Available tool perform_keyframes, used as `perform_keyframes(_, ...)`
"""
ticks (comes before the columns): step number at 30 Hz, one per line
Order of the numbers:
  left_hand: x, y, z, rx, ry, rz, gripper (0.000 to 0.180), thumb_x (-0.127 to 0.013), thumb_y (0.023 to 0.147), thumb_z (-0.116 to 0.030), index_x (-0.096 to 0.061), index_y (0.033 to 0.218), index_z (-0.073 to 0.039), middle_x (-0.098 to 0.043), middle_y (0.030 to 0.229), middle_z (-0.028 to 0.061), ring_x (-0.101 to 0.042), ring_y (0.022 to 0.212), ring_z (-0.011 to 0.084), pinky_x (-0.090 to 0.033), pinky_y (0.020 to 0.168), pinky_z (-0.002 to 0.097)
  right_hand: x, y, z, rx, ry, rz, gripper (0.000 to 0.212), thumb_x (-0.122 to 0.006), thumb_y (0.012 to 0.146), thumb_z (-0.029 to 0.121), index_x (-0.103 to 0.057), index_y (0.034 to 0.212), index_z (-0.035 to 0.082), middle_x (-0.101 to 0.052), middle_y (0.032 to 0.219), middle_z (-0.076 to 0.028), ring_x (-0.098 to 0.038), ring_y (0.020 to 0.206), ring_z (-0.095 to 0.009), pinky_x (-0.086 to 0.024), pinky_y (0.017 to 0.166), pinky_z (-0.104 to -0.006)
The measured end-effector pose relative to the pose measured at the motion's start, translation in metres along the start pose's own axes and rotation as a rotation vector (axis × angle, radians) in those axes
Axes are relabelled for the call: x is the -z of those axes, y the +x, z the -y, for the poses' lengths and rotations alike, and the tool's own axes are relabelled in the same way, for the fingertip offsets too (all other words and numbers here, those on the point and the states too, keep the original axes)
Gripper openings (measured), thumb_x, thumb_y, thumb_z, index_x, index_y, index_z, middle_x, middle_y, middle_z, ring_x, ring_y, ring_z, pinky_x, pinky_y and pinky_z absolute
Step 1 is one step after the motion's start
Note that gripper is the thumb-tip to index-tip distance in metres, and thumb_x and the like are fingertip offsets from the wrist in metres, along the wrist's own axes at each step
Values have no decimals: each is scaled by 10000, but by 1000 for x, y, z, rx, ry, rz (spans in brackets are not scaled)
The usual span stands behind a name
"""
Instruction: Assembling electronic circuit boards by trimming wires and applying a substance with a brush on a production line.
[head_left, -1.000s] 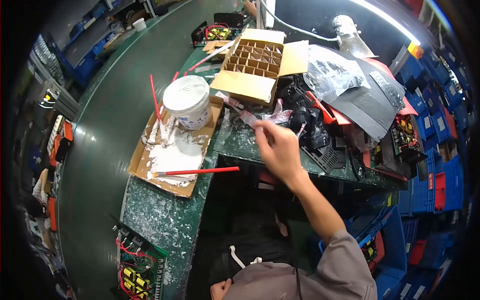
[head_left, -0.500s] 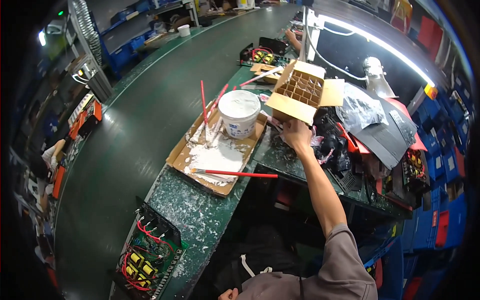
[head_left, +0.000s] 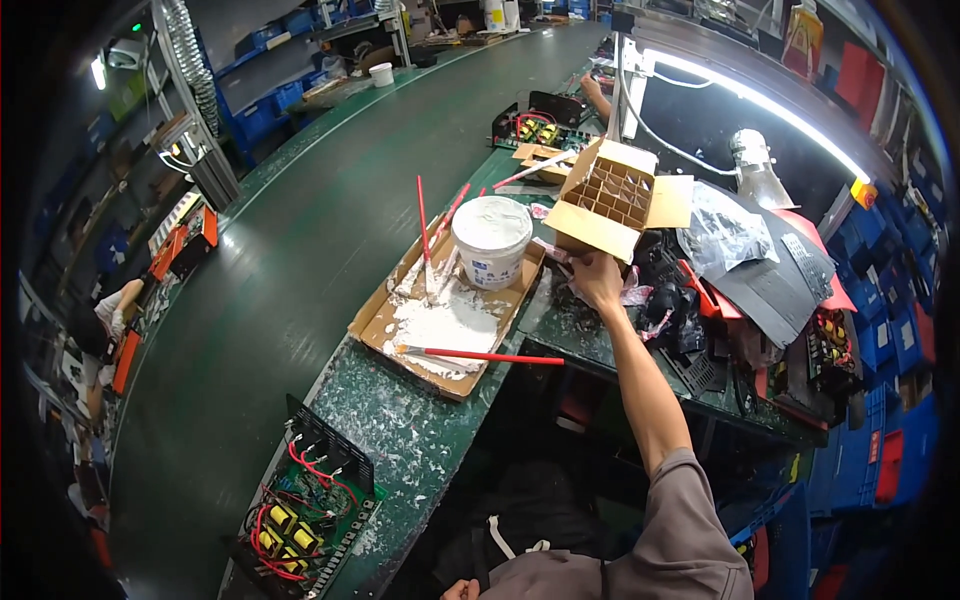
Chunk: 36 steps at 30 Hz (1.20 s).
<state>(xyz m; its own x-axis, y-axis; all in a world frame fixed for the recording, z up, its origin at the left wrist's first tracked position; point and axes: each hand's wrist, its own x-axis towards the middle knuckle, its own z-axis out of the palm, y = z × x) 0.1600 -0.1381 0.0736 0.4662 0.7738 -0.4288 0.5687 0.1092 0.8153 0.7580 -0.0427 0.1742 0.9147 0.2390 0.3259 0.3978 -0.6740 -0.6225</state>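
R arm (head_left: 652, 405) reaches fwd from lower R, angled up & a bit to L, elbow slightly bent; R upper arm (head_left: 690, 515) sleeved, R forearm (head_left: 638, 370) bare, seen nearly full length. R wrist (head_left: 611, 308) approx in line w/ forearm. R hand (head_left: 598, 279) back up, fingers bent, tips mostly hidden, grip unclear. L hand (head_left: 462, 590) low at btm edge, close to body, fingers curled, partly cut off

A white tube lamp (head_left: 758, 98) glares at two o'clock; sheen marks the green belt (head_left: 280, 290) near nine, shadow pools beneath the worktop (head_left: 420, 425) at five, fisheye edges bend into black.
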Motion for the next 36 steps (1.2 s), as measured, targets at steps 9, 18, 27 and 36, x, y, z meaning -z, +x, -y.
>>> perform_keyframes(9,0,4,-2,45,17,-10,308,-616,902,-295,-611,838,6,-578,676,175,-527,605,220,-454,607,363,-7,-3,11,-65,316,-138,301,-684,768,272,-711,854,-16,-702,803,-176,-683,768,-331,-513,725,-379)
perform_keyframes(18,2,10,1,-11,36,52,254,-590,919,-203,-589,826,33,-497,639,170,-421,606,168,-422,582,345,-9,-7,53,-100,286,-126,374,-696,778,374,-653,1050,120,-678,944,-196,-645,885,-402,-504,773,-482)
perform_keyframes(27,-2,18,13,23,-1,100,249,-585,928,-185,-581,833,46,-508,636,99,-432,650,129,-426,608,336,-20,0,37,116,565,-478,276,-647,773,141,-653,1017,11,-682,921,-181,-655,850,-356,-509,739,-394)
perform_keyframes(36,-3,26,-17,15,49,105,236,-590,920,-167,-600,885,67,-610,704,142,-513,673,142,-453,643,329,77,-75,19,-214,1192,-73,219,-605,912,98,-640,906,-118,-673,764,-127,-635,611,-145,-537,570,-258)
